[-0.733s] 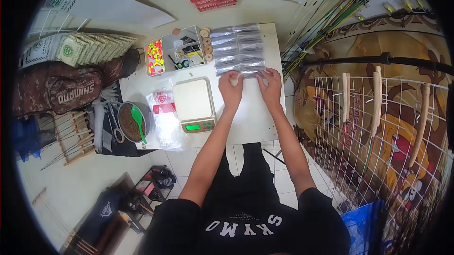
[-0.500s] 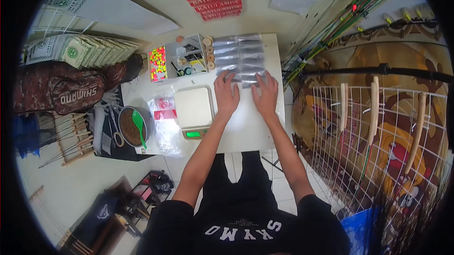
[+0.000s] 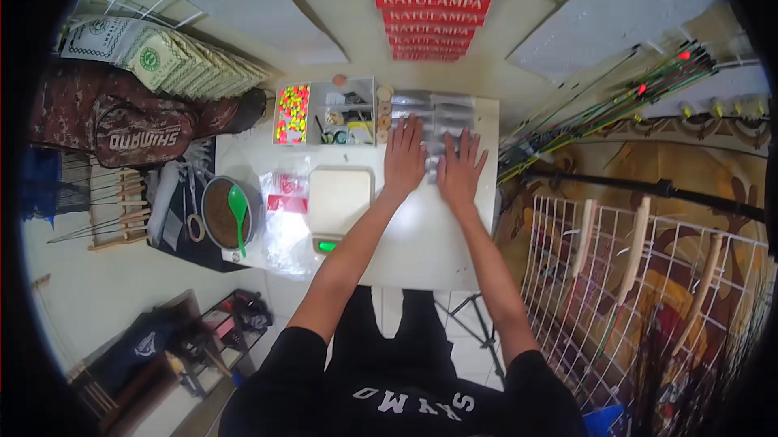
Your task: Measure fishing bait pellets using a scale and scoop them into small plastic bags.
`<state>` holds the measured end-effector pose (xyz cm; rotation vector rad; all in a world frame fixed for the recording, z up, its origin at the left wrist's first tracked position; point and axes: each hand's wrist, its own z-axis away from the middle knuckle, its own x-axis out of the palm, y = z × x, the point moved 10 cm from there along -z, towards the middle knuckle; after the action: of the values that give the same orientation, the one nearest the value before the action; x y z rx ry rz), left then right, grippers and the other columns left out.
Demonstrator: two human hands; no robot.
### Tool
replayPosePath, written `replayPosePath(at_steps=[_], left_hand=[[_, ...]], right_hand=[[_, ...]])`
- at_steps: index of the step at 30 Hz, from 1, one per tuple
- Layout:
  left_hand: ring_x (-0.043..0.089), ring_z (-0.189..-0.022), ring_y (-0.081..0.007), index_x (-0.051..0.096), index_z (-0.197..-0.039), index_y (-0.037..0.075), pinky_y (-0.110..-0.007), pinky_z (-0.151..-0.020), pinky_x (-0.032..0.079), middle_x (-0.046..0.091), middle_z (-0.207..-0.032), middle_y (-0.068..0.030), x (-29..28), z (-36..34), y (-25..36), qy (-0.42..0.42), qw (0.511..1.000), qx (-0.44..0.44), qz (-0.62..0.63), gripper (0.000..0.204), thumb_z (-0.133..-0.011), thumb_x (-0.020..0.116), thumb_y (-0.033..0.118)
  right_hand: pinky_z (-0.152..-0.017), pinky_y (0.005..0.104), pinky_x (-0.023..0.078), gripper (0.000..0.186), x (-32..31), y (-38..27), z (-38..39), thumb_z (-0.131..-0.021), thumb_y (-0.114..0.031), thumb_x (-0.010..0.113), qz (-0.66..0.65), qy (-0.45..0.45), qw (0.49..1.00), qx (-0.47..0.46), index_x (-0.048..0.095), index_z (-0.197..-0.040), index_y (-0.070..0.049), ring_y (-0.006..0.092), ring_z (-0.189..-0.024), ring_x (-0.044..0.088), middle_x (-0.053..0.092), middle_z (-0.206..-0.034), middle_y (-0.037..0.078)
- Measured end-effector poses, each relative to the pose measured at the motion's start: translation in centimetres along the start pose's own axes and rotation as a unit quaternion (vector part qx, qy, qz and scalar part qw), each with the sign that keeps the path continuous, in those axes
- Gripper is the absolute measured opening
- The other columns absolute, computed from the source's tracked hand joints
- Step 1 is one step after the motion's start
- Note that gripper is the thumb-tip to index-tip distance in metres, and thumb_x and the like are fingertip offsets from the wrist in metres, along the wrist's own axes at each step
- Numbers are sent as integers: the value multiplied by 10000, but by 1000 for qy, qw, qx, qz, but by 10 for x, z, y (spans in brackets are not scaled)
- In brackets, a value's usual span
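Farther over the glossy grey packets (image 3: 452,115) than in the earlier frame, our left hand (image 3: 403,160) and right hand (image 3: 459,169) now hide rows that showed before. Both grips are wide, palms down and fingers stretched out. These thin, flat plastic packets lie in two columns by the far edge of the smooth white table (image 3: 421,250), toward its far right corner. Left of them we see round, wood-coloured discs (image 3: 384,109) and a stiff, divided tray (image 3: 375,117) of small bright pieces (image 3: 292,113). Our left forearm crosses the near right corner of the boxy, cream-topped scale (image 3: 340,198). Crinkled clear bags (image 3: 288,238) lie at the near edge; by the left edge, a green spoon (image 3: 237,206) rests across a round bowl (image 3: 257,212) of grainy brown stuff.
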<state>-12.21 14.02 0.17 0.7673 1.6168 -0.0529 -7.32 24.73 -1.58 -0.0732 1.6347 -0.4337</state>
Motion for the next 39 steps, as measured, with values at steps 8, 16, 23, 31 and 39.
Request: replayPosePath(at_steps=[8,16,23,31,39], left_hand=[[238,-1375,-349,332,-1392,-22,-494,-1118,170,286,-1477,-177,12,-7,-1,-27,999,6,-31,516,-930,379,203],[235,-1370,-379,347,-1378,-36,-530,-1102,184,275,-1471,-209,5,-1,1,-24,999,19,-40,505,-945,370,223],[324,-1308,-409,462,-1266,-48,-475,-1098,249,418,-1352,-243,-63,24,0,26,987,6,157,390,-930,439,149],[396,-1253,-385,513,-1221,-15,-453,-1060,311,486,-1295,-203,-178,149,-110,111,976,-124,139,336,-911,447,95],[401,-1250,-363,507,-1241,1,-435,-1062,309,483,-1304,-185,-197,275,-204,54,976,-156,141,387,-855,479,5]], right_hand=[[-1080,636,66,519,0,-3,-18,-939,-308,408,-20,4,1000,-12,342,-1438,-180,368,-1417,93,137,-1540,150],[-1080,641,87,519,1,-9,-7,-934,-315,427,-38,-3,999,-13,352,-1430,-182,371,-1416,90,136,-1541,138],[-1072,647,104,506,-29,-26,11,-931,-305,475,-63,66,995,-25,385,-1404,-146,392,-1396,160,250,-1497,167],[-1089,584,165,481,-18,-186,78,-921,-250,475,-183,3,973,-138,426,-1345,-28,412,-1355,248,314,-1449,204],[-1099,562,168,603,67,-353,147,-839,-315,581,-77,-104,945,-301,406,-1379,-110,420,-1359,230,318,-1431,245]])
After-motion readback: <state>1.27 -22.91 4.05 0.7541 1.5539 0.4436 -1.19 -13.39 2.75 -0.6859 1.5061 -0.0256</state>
